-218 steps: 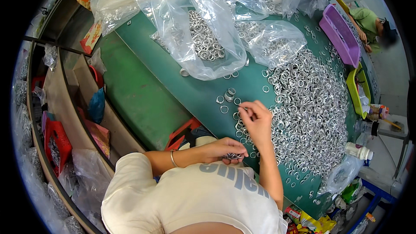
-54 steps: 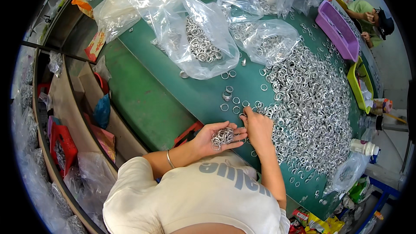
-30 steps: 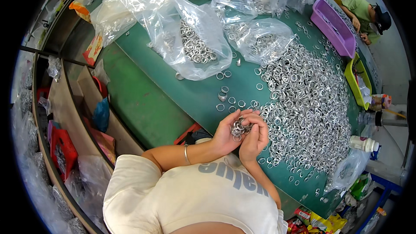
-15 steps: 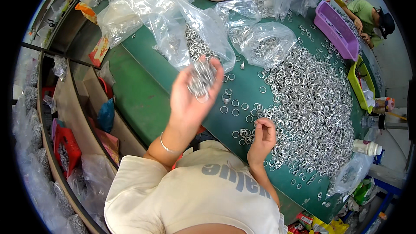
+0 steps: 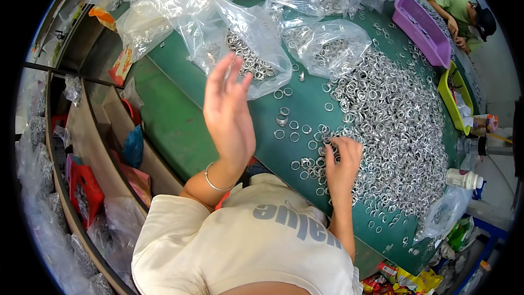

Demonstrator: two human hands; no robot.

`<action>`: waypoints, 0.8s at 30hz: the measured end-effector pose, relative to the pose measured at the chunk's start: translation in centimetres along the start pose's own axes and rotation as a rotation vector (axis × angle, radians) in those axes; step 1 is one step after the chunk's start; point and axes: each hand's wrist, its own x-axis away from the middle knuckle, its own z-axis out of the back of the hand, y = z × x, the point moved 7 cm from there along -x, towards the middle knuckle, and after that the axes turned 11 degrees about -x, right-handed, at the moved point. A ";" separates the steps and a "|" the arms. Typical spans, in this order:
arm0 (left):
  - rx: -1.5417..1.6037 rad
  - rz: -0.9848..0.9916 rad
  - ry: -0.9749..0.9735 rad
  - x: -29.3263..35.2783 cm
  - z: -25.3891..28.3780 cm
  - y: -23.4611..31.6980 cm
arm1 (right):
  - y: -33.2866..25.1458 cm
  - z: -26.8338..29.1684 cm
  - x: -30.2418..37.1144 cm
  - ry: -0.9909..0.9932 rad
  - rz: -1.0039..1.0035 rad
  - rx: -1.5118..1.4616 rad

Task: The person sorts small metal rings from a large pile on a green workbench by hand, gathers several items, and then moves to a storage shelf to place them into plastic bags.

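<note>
Metal rings [image 5: 393, 125] lie in a wide silver heap on the green table [image 5: 180, 125], filling its right half from about one o'clock round to five. The right hand [image 5: 343, 158] rests fingers-down on the heap's near edge, fingertips curled among a few loose rings; whether it pinches any cannot be told. The left hand [image 5: 229, 112] is raised above the table at ten o'clock of the right one, palm flat, fingers spread, holding nothing. Just beyond its fingertips, at twelve o'clock, a clear plastic bag [image 5: 245, 49] lies open with more rings inside. A second bag [image 5: 327, 46] sits at one o'clock. Farther out, a purple tray [image 5: 420, 30] and a yellow-green tray [image 5: 456, 98] line the table's right rim.
</note>
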 end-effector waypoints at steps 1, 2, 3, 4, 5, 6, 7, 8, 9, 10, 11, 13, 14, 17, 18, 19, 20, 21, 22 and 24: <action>-0.015 -0.084 -0.057 1.1 -0.1 -0.2 | -0.3 -0.9 -0.2 -0.051 0.025 -0.011; -0.087 -0.124 -0.224 2.1 -0.1 -1.3 | -0.8 -1.9 -0.6 -0.101 0.035 0.008; -0.158 -0.165 -0.387 3.2 -0.1 -2.1 | -1.4 -2.9 -1.1 -0.154 0.047 0.028; -0.326 -0.084 -0.452 4.3 -0.6 -3.1 | -1.7 -3.7 -1.5 -0.205 0.058 0.047; -0.494 -0.001 -0.515 5.4 -0.9 -4.1 | -1.4 -4.5 -1.7 -0.200 0.077 0.089; -0.588 0.022 -0.572 6.0 -0.7 -4.9 | -1.0 -4.9 -1.7 -0.183 0.090 0.074; -0.682 0.046 -0.631 6.5 -0.5 -5.9 | -0.5 -5.0 -1.7 -0.166 0.101 0.061; -0.775 0.071 -0.691 7.1 -0.1 -7.0 | -0.2 -5.0 -1.7 -0.147 0.111 0.048; -0.865 -0.018 -0.705 7.4 0.3 -7.2 | -0.8 -4.3 -1.9 -0.134 0.125 0.038; -0.884 -0.020 -0.737 7.8 0.5 -7.6 | 0.1 -3.6 -1.8 -0.105 -0.011 -0.206; -0.901 -0.023 -0.772 8.3 0.6 -7.9 | 1.2 -3.0 -1.2 -0.071 -0.151 -0.448; -0.895 -0.053 -0.864 9.4 0.4 -8.2 | 3.1 -2.1 0.8 0.061 -0.459 -1.042; -0.876 -0.080 -0.918 10.3 0.1 -8.3 | 3.9 -1.8 1.7 0.036 -0.578 -1.253; -0.970 -0.034 -1.036 11.9 -1.1 -8.4 | 3.9 -0.4 2.6 0.154 -0.753 -1.523; -1.028 0.000 -1.067 12.2 -1.5 -8.5 | 4.4 -0.2 3.3 0.179 -0.787 -1.535; -1.024 -0.064 -1.068 12.4 -1.8 -8.5 | 4.7 0.0 4.0 0.203 -0.821 -1.546; -1.038 -0.091 -1.070 12.7 -1.9 -8.7 | 4.4 0.6 4.4 0.085 -0.762 -1.214; -1.057 -0.121 -1.071 12.9 -2.0 -9.0 | 3.8 1.0 4.6 -0.028 -0.693 -0.887; -1.075 -0.151 -1.071 13.1 -2.1 -9.2 | 3.0 1.2 4.6 -0.136 -0.615 -0.561; -1.064 -0.165 -1.044 13.2 -2.3 -9.4 | 0.1 1.3 3.5 -0.203 -0.282 -0.136</action>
